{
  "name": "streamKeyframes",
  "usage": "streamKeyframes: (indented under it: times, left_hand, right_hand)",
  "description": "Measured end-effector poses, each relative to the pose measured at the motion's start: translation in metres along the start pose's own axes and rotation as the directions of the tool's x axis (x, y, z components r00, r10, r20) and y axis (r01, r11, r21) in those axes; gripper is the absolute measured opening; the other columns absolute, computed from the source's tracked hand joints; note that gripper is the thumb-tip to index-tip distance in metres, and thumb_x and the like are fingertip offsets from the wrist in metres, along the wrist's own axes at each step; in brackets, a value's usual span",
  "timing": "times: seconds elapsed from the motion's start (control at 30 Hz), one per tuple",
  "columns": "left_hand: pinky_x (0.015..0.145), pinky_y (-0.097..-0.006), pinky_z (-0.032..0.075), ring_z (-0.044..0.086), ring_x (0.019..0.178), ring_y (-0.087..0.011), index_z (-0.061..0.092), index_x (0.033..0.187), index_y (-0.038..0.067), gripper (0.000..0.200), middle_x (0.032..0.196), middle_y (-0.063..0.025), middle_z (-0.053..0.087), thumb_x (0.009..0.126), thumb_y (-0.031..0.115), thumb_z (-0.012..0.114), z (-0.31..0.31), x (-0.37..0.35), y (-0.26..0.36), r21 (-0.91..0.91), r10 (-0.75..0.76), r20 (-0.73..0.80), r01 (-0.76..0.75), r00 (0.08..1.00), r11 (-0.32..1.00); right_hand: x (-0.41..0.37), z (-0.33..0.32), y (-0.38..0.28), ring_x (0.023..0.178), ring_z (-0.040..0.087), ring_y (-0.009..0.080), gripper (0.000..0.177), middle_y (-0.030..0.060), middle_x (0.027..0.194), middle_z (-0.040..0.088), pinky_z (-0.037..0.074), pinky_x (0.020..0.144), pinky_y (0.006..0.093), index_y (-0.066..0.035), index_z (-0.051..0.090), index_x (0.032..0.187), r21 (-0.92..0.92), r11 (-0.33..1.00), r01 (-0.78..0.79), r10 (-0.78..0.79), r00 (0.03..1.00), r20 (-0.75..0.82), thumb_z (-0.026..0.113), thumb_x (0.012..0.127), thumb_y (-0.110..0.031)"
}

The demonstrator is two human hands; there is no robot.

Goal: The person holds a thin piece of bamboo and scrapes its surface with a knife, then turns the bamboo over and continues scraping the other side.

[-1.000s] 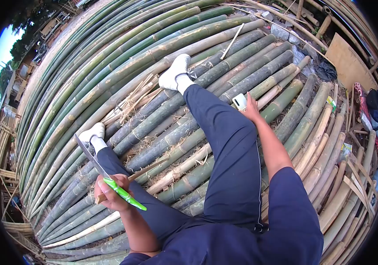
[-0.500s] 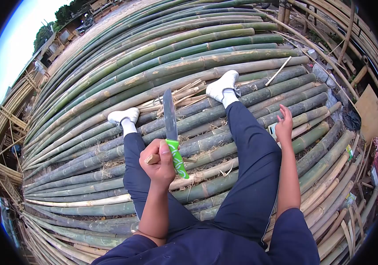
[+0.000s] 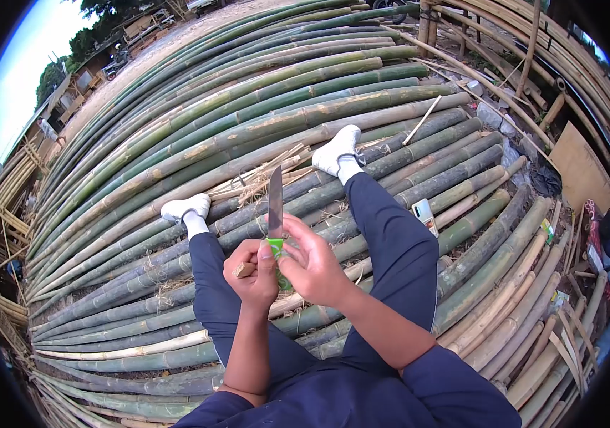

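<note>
A knife (image 3: 275, 203) with a green patterned handle points blade-up in front of me. My left hand (image 3: 251, 271) is closed in a fist around a short bamboo stick (image 3: 243, 270), whose cut end shows, and its thumb presses on the knife handle. From the other side, my right hand (image 3: 312, 264) has its fingers curled about the same handle, partly hiding it. A phone (image 3: 425, 214) lies on the bamboo poles beside my right knee.
Long green bamboo poles (image 3: 248, 128) cover the ground beneath me. Split bamboo strips (image 3: 266, 175) lie between my white shoes (image 3: 337, 151). At the right are a brown board (image 3: 582, 171), a black plastic bag (image 3: 546, 182) and a bamboo rack (image 3: 533, 43).
My right hand has come from beside the phone to the knife handle. My left hand still holds the stick, and the knife stands more upright. The view has shifted slightly right.
</note>
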State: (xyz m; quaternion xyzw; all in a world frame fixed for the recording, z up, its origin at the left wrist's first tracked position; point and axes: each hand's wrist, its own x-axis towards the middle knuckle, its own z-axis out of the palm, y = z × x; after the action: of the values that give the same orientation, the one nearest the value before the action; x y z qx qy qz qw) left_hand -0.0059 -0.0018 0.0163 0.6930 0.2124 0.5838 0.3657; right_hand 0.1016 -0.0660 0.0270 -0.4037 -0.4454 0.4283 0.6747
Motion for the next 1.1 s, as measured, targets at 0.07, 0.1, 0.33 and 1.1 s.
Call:
streamKeyframes:
  times: [0.07, 0.1, 0.33, 1.1]
  left_hand:
    - [0.049, -0.0170, 0.028, 0.040, 0.054, -0.0006, 0.061, 0.079, -0.003, 0.024, 0.060, 0.0034, 0.052, 0.093, 0.016, 0.061, 0.003, -0.002, 0.003, 0.021, -0.018, -0.039, 0.018, 0.999, 1.000]
    - [0.048, -0.0182, 0.026, 0.039, 0.054, -0.0011, 0.061, 0.077, -0.001, 0.025, 0.061, 0.0036, 0.052, 0.093, 0.018, 0.061, 0.002, -0.005, 0.002, -0.028, -0.047, -0.018, 0.047, 0.999, 0.999]
    - [0.055, -0.0185, 0.041, 0.054, 0.062, -0.0052, 0.059, 0.088, -0.002, 0.017, 0.071, -0.0038, 0.061, 0.096, 0.013, 0.057, 0.024, -0.012, -0.010, -0.098, -0.043, 0.177, 0.061, 0.983, 0.993]
    - [0.041, -0.0243, 0.014, 0.016, 0.042, -0.0051, 0.043, 0.087, 0.007, 0.052, 0.053, 0.0044, 0.025, 0.097, 0.058, 0.037, -0.080, 0.004, -0.037, -0.383, -0.017, -0.271, -0.091, 0.963, 0.919]
  right_hand:
    - [-0.007, 0.009, 0.001, 0.127, 0.042, 0.0191, 0.047, 0.0148, 0.132, 0.047, 0.032, 0.107, 0.0345, 0.003, 0.038, 0.137, 0.080, 0.995, 0.051, -0.053, 0.998, 0.023, 0.045, 0.091, -0.002]
    - [-0.011, 0.010, 0.001, 0.121, 0.047, 0.0175, 0.043, 0.0140, 0.127, 0.051, 0.035, 0.104, 0.0325, 0.003, 0.040, 0.136, 0.099, 0.994, 0.043, -0.046, 0.999, 0.026, 0.042, 0.093, -0.004]
    - [-0.024, 0.006, 0.006, 0.099, 0.058, 0.0123, 0.033, 0.0089, 0.106, 0.062, 0.046, 0.090, 0.0280, 0.002, 0.051, 0.123, 0.103, 0.972, 0.210, -0.178, 0.951, -0.254, 0.040, 0.103, -0.021]
    - [-0.013, -0.054, 0.158, 0.056, 0.040, 0.0055, 0.029, -0.0014, 0.064, 0.047, 0.037, 0.054, 0.0250, -0.002, 0.059, 0.102, -0.149, 0.881, -0.450, 0.351, 0.830, -0.433, 0.042, 0.101, -0.026]
